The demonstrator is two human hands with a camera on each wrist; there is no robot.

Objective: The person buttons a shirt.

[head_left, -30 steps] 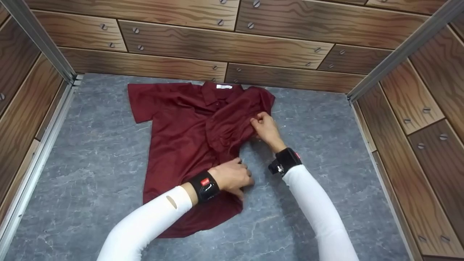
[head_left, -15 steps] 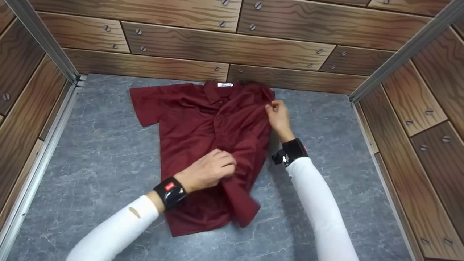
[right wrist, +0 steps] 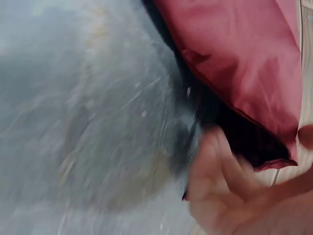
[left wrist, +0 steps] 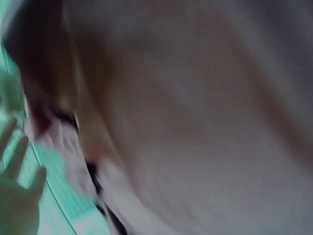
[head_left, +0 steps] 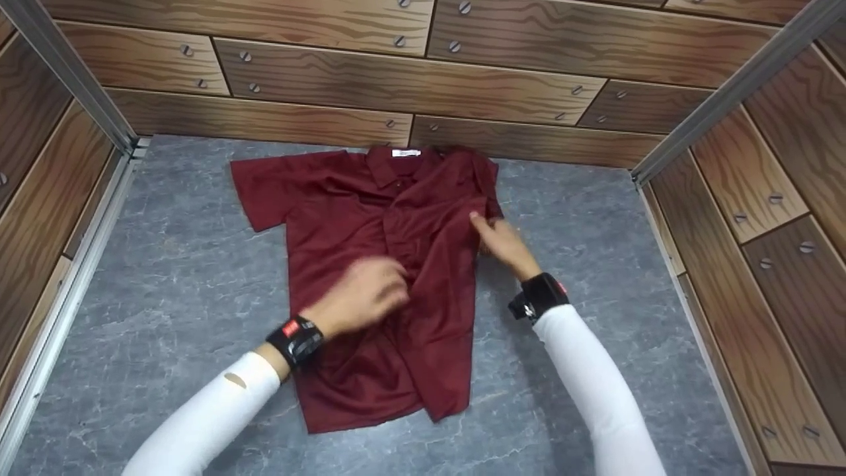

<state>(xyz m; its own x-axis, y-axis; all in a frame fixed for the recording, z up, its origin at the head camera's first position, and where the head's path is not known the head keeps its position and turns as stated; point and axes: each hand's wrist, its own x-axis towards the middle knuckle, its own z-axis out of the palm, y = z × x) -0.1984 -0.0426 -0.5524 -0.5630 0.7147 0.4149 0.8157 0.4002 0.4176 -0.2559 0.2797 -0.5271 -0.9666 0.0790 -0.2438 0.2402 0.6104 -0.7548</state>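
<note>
A dark red short-sleeved collared shirt [head_left: 350, 244] lies on the grey floor, its white neck label facing up. The sleeve on its left is spread outward, while the right side is creased and its sleeve lies close against the body. My left hand [head_left: 362, 291], blurred, is over the middle of the shirt; the left wrist view shows its fingers [left wrist: 17, 156] extended beside pale-looking cloth. At the shirt's right edge is my right hand [head_left: 507, 246], thumb toward the cloth. In the right wrist view its thumb is right at the corner of the sleeve opening [right wrist: 254, 142], the fingers loosely bent.
Wood-patterned panels [head_left: 317, 73] wall in the back and both sides of the grey marbled floor [head_left: 172, 277]. Metal rails [head_left: 727, 99] run along the corners. The shirt's collar end lies close to the back wall.
The shirt's lower right part has been drawn out and now lies flatter. My left hand has moved left and up off the lower edge; my right hand went up the side, then back down.
</note>
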